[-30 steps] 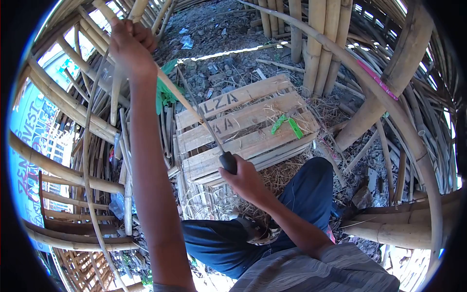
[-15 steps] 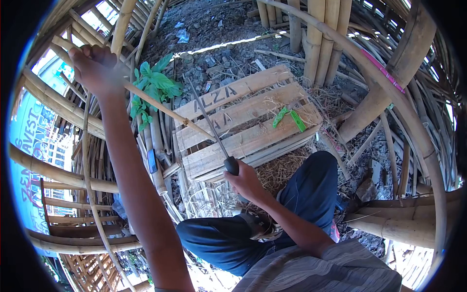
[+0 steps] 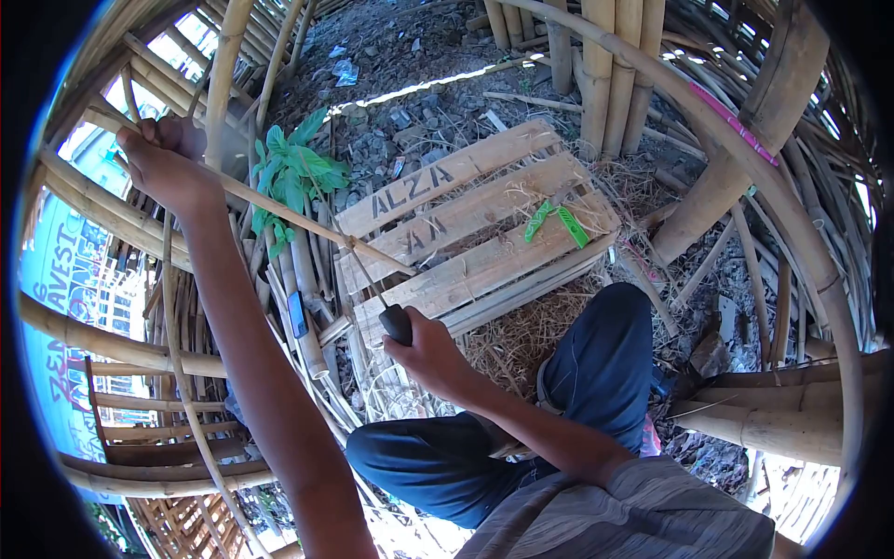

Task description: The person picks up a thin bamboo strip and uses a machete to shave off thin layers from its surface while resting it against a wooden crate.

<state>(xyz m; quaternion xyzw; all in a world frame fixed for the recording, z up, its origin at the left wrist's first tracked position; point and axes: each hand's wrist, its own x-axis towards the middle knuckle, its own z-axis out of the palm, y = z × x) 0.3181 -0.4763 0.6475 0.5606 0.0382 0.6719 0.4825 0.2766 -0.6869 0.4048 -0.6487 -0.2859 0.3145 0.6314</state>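
Observation:
My left hand (image 3: 172,163), at the upper left, is wrapped round one end of a thin bamboo stick (image 3: 289,212). The stick slants down to the right over a slatted wooden crate (image 3: 484,191) with dark stencilled letters. Lower down, my right hand (image 3: 428,352) grips the black handle of a long, thin-bladed knife (image 3: 396,323). Its blade runs up and left from the handle and meets the stick near a knot, close over the crate's left edge. Little of the blade beyond the stick shows.
Two green strips (image 3: 559,224) lie on the crate's right part. A leafy plant (image 3: 293,168) grows left of it, with a phone-like object (image 3: 297,314) below among bamboo poles. My bent legs (image 3: 601,349) are in front of the crate. Bamboo posts (image 3: 610,84) and walls surround me.
My right hand has moved left and slightly down with the knife, whose blade now meets the stick near its knot. My left hand has shifted slightly left and down with the stick.

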